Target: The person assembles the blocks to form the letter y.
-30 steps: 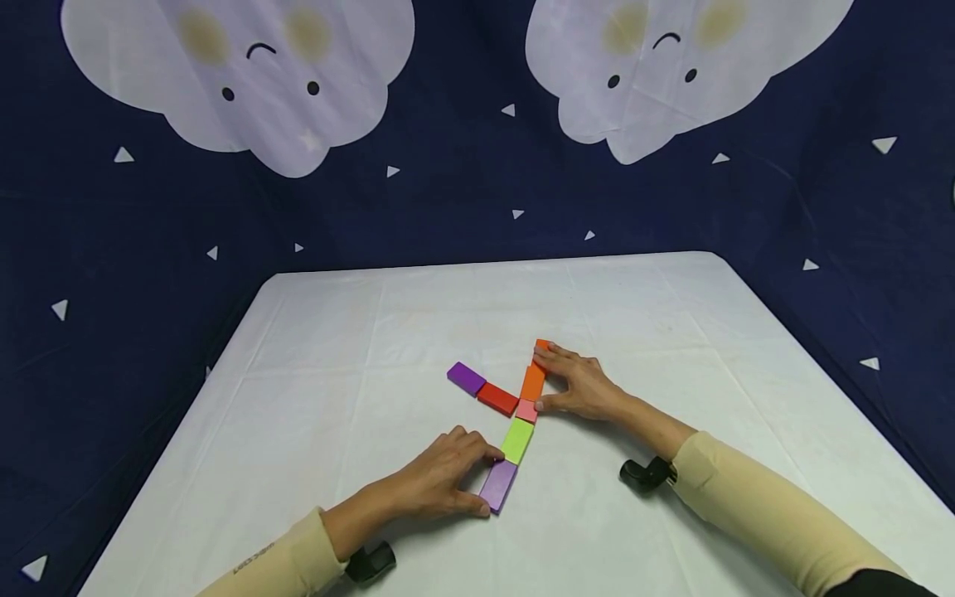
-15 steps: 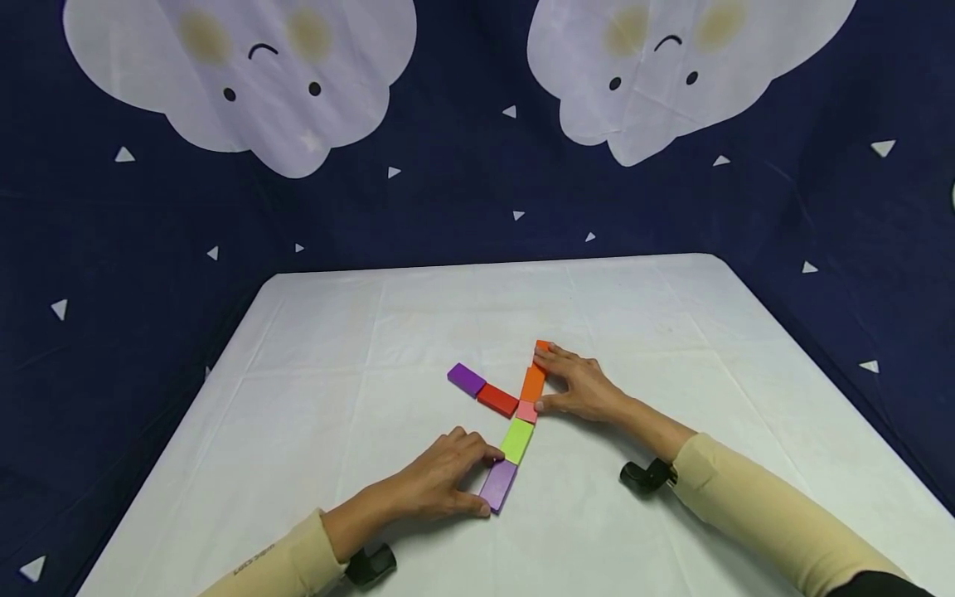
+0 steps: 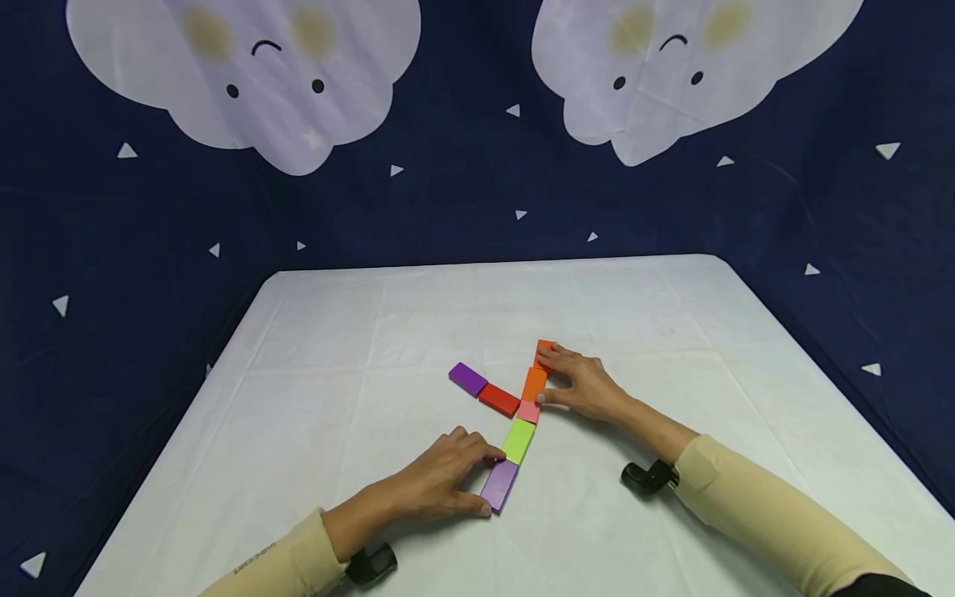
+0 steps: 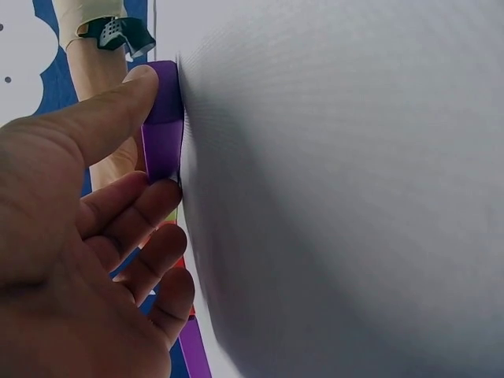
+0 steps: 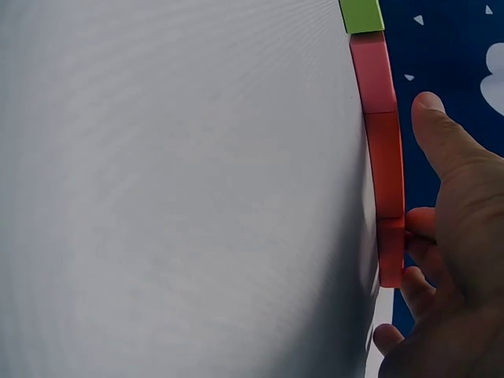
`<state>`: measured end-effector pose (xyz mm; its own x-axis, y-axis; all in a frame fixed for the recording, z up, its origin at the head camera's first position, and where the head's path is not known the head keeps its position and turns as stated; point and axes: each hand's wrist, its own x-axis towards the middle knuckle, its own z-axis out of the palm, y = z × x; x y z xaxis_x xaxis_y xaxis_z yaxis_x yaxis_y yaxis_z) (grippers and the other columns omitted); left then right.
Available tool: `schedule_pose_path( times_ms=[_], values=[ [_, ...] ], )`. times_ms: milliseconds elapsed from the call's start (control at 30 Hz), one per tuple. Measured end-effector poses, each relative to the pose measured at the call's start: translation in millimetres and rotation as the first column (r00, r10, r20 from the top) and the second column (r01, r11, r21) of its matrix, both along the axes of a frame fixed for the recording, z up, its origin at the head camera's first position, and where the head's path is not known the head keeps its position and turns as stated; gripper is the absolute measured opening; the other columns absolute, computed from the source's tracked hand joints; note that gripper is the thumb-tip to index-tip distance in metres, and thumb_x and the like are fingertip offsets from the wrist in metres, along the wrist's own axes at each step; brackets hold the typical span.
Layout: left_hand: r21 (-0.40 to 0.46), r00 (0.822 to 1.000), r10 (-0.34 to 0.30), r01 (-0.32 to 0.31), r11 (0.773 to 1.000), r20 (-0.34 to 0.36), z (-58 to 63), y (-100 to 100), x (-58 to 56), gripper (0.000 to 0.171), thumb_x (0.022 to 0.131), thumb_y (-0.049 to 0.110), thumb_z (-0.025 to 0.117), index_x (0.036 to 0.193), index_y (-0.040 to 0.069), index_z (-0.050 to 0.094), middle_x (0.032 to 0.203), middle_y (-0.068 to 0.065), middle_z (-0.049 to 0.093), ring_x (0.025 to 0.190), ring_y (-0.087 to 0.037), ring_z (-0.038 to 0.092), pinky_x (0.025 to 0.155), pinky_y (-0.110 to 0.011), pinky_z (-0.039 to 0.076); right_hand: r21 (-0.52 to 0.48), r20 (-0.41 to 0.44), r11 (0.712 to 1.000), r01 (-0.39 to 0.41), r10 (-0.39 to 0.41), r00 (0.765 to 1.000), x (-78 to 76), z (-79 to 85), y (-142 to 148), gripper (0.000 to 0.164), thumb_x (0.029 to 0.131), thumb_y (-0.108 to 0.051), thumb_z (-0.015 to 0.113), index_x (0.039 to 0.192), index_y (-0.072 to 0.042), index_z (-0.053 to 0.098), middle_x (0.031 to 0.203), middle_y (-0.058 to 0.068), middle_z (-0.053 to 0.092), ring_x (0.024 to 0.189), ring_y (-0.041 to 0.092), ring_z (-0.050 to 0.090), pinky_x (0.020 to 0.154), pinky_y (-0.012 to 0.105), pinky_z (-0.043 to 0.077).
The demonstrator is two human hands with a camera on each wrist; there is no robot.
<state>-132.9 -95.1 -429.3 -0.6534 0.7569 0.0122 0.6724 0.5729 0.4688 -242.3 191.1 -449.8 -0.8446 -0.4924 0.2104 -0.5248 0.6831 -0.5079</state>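
Note:
My left hand (image 3: 445,470) pinches a light purple block (image 3: 500,486) lengthwise on the white table, thumb at its near end and fingertips at its far end. In the left wrist view the thumb presses the end of that block (image 4: 163,146). Beyond it, in a line, lie a lime green block (image 3: 518,441), a pink block (image 3: 527,412) and an orange block (image 3: 534,384). My right hand (image 3: 585,383) touches a second orange block (image 3: 544,346) at the far end with its fingertips. Its thumb stands apart from the row in the right wrist view.
A red block (image 3: 498,400) and a dark purple block (image 3: 467,379) branch off leftward from near the pink one. The white table (image 3: 321,431) spreads around them. Behind it hangs a dark blue cloth (image 3: 462,199) with clouds. Each wrist wears a black camera (image 3: 649,477).
My right fingertips have shifted slightly right on the far orange block, so more of it shows. The left hand and the other blocks stay in place; the head view shifts a little.

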Motion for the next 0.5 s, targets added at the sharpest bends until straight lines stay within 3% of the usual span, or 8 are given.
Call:
schedule_pose_path(
  times_ms=[500],
  values=[
    [0.01,0.999,-0.015,0.015,1.0,-0.038,-0.9,0.1,-0.4,0.06,0.077,0.037,0.076,0.128,0.016,0.053,0.113,0.003,0.059,0.099,-0.009,0.042,0.088,-0.025,0.036,0.023,0.043,1.0,-0.011,0.01,0.999,1.4,3.1,-1.6,0.077,0.075,-0.045,0.075,0.138,-0.01,0.048,0.146,0.01,0.044,0.141,0.032,0.032,0.106,0.064,0.023]
  ],
)
